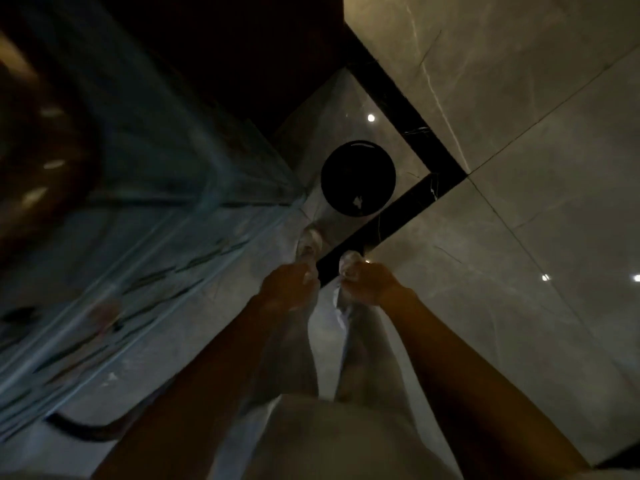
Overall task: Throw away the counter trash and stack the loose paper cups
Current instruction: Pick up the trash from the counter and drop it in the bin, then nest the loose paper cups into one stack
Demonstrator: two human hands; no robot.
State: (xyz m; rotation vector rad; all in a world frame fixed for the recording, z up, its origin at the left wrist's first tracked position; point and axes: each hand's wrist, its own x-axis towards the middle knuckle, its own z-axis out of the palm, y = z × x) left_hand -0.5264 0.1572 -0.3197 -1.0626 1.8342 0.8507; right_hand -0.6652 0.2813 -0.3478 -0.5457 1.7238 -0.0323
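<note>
I am looking straight down in dim light. A round black trash bin (358, 178) stands on the floor beside the counter corner, with a small white scrap (357, 201) lying inside it. Both my arms reach forward, short of the bin. My left hand (289, 287) is curled into a fist with its back toward me. My right hand (369, 284) is also curled, and something pale shows at its fingertips. I cannot tell whether that is trash or my shoe below. No paper cups are in view.
A blue-grey marbled counter front (145, 216) runs along the left, blurred. Glossy grey floor tiles (519, 209) with black inlay strips (408, 109) fill the right. My legs in pale trousers and my white shoes (308, 242) stand just before the bin.
</note>
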